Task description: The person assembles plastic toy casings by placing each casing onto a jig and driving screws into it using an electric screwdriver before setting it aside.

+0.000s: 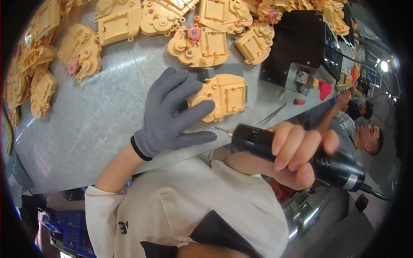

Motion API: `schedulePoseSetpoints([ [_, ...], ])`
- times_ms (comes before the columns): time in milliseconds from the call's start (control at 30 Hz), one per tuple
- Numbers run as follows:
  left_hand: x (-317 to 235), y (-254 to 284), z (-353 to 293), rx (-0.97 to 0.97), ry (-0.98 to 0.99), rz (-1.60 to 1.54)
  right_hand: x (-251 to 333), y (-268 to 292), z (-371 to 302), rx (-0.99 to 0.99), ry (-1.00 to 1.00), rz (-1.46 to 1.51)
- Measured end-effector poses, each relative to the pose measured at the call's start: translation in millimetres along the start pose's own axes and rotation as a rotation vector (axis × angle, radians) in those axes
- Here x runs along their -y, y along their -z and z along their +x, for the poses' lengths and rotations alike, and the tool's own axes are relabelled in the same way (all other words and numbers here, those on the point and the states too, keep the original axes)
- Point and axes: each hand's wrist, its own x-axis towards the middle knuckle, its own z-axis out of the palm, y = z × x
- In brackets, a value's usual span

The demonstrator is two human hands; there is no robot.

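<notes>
L hand (172, 112), grey-gloved, fingers spread flat, presses down on a yellow housing (221, 95) mid-bench, not gripping it. R hand (297, 152), bare, wrapped tight round a black driver (301, 157) held near-right of the housing, bit pointing left, tip just short of it. Grey bench (94, 124) runs left to right. More yellow housings (116, 21) crowd the far edge & far left. Black box (297, 43) far right. Tweezers (271, 115) right of the housing.

This is a factory assembly line — a long grey workbench (86, 129) carries dozens of identical tan plastic housings (116, 21) heaped from ten to one o'clock. At three o'clock other workers (365, 137) sit along the same bench — beside a black machine (301, 43).
</notes>
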Motion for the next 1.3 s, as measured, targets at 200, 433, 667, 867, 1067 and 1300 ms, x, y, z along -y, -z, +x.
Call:
schedulePoseSetpoints([
  [200,-4.5,1.0,-8.8,-0.03,-0.089,0.084,-5.6,-9.1,-2.7,0.019,-0.026,0.071],
  [433,-6.5,3.2,-10.3,-0.039,-0.117,0.085,-4.7,-11.9,-5.4,0.0,-0.036,0.077],
  [667,-12.4,3.7,-12.3,-0.044,-0.099,0.055,-4.2,-11.2,-8.5,0.015,-0.083,0.07],
  [867,-13.2,5.3,-12.2,-0.071,-0.071,0.042,0.5,-12.5,-8.9,-0.02,0.046,0.096],
  [1067,-6.8,3.7,-10.3,-0.082,-0.117,0.104,-5.4,-19.1,2.5,0.214,-0.079,0.109],
  [1300,-13.0,9.6,-8.1,-0.15,-0.086,0.091,-7.9,-26.0,-6.4,0.202,-0.09,-0.014],
])
